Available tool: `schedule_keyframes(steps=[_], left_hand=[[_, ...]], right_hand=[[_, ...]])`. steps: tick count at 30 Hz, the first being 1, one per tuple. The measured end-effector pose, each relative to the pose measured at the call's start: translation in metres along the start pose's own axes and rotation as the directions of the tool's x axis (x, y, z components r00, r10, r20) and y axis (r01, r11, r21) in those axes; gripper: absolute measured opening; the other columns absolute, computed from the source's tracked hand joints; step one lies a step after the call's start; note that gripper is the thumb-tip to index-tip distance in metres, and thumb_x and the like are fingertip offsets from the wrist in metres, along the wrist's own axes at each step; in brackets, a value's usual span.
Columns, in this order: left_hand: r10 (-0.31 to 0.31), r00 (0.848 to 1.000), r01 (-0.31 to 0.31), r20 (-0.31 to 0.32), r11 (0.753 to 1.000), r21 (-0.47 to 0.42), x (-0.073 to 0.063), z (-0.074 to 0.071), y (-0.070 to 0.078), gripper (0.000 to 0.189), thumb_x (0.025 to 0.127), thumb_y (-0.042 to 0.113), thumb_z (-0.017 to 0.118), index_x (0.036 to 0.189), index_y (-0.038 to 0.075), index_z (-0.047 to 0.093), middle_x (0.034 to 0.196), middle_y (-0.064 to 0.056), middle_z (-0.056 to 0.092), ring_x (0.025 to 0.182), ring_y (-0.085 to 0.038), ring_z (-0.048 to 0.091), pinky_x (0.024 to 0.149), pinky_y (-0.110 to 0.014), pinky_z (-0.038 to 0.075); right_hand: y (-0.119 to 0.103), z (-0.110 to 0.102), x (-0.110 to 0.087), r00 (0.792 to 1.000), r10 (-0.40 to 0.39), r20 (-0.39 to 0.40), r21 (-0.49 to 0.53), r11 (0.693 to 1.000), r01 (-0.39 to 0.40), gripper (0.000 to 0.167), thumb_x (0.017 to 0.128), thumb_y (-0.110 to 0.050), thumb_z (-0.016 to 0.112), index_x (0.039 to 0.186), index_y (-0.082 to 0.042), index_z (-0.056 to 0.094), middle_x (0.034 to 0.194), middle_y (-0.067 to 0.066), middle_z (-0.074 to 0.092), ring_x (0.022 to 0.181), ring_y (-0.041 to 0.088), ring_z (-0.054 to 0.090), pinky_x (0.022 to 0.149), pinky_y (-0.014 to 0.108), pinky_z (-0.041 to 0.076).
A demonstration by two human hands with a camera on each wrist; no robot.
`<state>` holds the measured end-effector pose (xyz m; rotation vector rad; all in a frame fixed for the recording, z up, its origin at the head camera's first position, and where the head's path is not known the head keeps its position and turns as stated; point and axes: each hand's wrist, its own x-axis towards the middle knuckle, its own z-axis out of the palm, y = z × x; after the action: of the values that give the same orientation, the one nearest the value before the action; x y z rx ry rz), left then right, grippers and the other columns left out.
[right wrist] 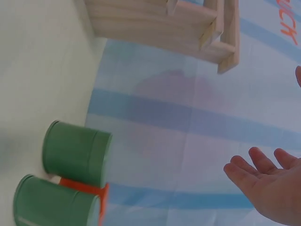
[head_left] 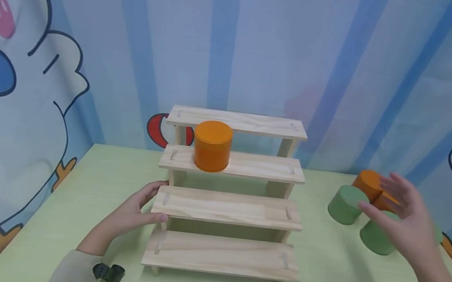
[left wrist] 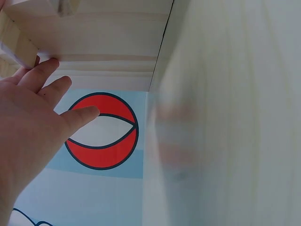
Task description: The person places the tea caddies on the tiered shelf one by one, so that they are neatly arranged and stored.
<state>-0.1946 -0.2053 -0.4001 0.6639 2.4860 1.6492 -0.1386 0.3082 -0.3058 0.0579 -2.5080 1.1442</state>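
Note:
A stepped wooden shelf rack stands on the pale green table. My left hand holds its left side, the thumb at the front of a lower step and the index finger farther back; the other fingers spread beside the wood in the left wrist view. An orange lidded can stands upright on the second step from the top. At right my raised right hand has nothing in it, its fingers and thumb apart. From the head view it partly hides a green can and an orange can.
Another green can and another orange can stand in the same cluster at the table's right. A bit of green shows behind the right wrist. A striped cartoon backdrop rises behind the table.

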Motion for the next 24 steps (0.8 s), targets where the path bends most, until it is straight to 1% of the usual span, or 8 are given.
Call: schedule_keyframes(steps=[2, 6, 8, 9, 10, 12, 17, 24], left_hand=[[0.003, 1.000, -0.003, -0.001, 1.000, 0.001, 0.000, 0.000, 0.000, 0.071, 0.084, 0.016, 0.074, 0.143, 0.007, 0.037, 0.144, -0.019, 0.044, 0.141, -0.045, 0.020, 0.103, -0.075, 0.017], [0.005, 1.000, -0.005, -0.003, 1.000, 0.008, -0.001, -0.001, -0.001, 0.072, 0.083, 0.017, 0.074, 0.143, 0.007, 0.036, 0.144, -0.019, 0.045, 0.142, -0.045, 0.019, 0.103, -0.075, 0.017], [0.005, 1.000, -0.005, -0.003, 1.000, 0.011, -0.001, -0.001, -0.001, 0.072, 0.083, 0.017, 0.074, 0.143, 0.008, 0.037, 0.144, -0.018, 0.045, 0.142, -0.045, 0.019, 0.102, -0.075, 0.018], [0.005, 1.000, -0.005, -0.003, 1.000, 0.010, -0.001, -0.001, -0.001, 0.072, 0.083, 0.017, 0.074, 0.143, 0.008, 0.037, 0.144, -0.018, 0.045, 0.142, -0.045, 0.019, 0.103, -0.075, 0.018], [0.006, 1.000, -0.006, -0.003, 1.000, 0.009, 0.000, -0.001, -0.002, 0.071, 0.083, 0.017, 0.074, 0.143, 0.008, 0.037, 0.144, -0.018, 0.045, 0.142, -0.045, 0.019, 0.103, -0.075, 0.018], [0.007, 1.000, -0.007, -0.003, 1.000, 0.009, 0.000, -0.001, -0.002, 0.071, 0.083, 0.017, 0.074, 0.143, 0.008, 0.037, 0.143, -0.018, 0.045, 0.142, -0.045, 0.019, 0.103, -0.075, 0.018], [0.012, 1.000, -0.012, -0.003, 1.000, 0.012, 0.000, 0.000, -0.004, 0.071, 0.083, 0.016, 0.074, 0.143, 0.008, 0.037, 0.143, -0.017, 0.046, 0.142, -0.045, 0.019, 0.103, -0.075, 0.018], [0.005, 1.000, -0.005, -0.002, 1.000, 0.011, 0.000, 0.000, -0.004, 0.070, 0.084, 0.016, 0.074, 0.143, 0.008, 0.037, 0.144, -0.018, 0.045, 0.142, -0.045, 0.019, 0.103, -0.075, 0.018]], right_hand=[[0.009, 0.000, -0.002, 0.999, 0.024, -0.029, -0.018, 1.000, -0.024, 0.086, 0.089, -0.022, 0.070, 0.155, -0.018, 0.015, 0.153, 0.013, 0.032, 0.136, 0.010, 0.037, 0.089, -0.001, 0.033], [0.026, 0.000, -0.004, 0.994, 0.086, -0.068, -0.021, 0.996, -0.087, 0.088, 0.089, -0.026, 0.070, 0.155, -0.022, 0.012, 0.155, 0.016, 0.027, 0.141, 0.028, 0.030, 0.108, 0.019, 0.033], [0.039, 0.000, -0.005, 0.989, 0.109, -0.101, -0.041, 0.993, -0.114, 0.088, 0.090, -0.029, 0.069, 0.155, -0.024, 0.011, 0.155, 0.013, 0.028, 0.141, 0.023, 0.030, 0.108, 0.018, 0.032], [0.044, 0.000, -0.005, 0.986, 0.126, -0.107, -0.024, 0.991, -0.129, 0.088, 0.090, -0.028, 0.068, 0.155, -0.024, 0.010, 0.156, 0.015, 0.026, 0.142, 0.027, 0.028, 0.112, 0.025, 0.031], [0.051, -0.001, -0.005, 0.983, 0.135, -0.127, -0.041, 0.989, -0.141, 0.087, 0.090, -0.030, 0.067, 0.155, -0.024, 0.010, 0.156, 0.013, 0.027, 0.143, 0.024, 0.029, 0.110, 0.018, 0.031], [0.063, -0.003, -0.006, 0.975, 0.163, -0.150, -0.040, 0.984, -0.171, 0.087, 0.091, -0.031, 0.066, 0.155, -0.023, 0.008, 0.156, 0.014, 0.026, 0.143, 0.024, 0.027, 0.111, 0.019, 0.029], [0.081, -0.007, -0.006, 0.951, 0.262, -0.166, -0.006, 0.964, -0.267, 0.089, 0.092, -0.034, 0.064, 0.156, -0.019, 0.003, 0.158, 0.020, 0.018, 0.144, 0.038, 0.019, 0.115, 0.050, 0.021], [0.095, -0.013, -0.010, 0.928, 0.335, -0.165, -0.013, 0.940, -0.342, 0.091, 0.093, -0.037, 0.061, 0.155, -0.009, 0.001, 0.156, 0.028, 0.013, 0.141, 0.047, 0.018, 0.112, 0.059, 0.020]])
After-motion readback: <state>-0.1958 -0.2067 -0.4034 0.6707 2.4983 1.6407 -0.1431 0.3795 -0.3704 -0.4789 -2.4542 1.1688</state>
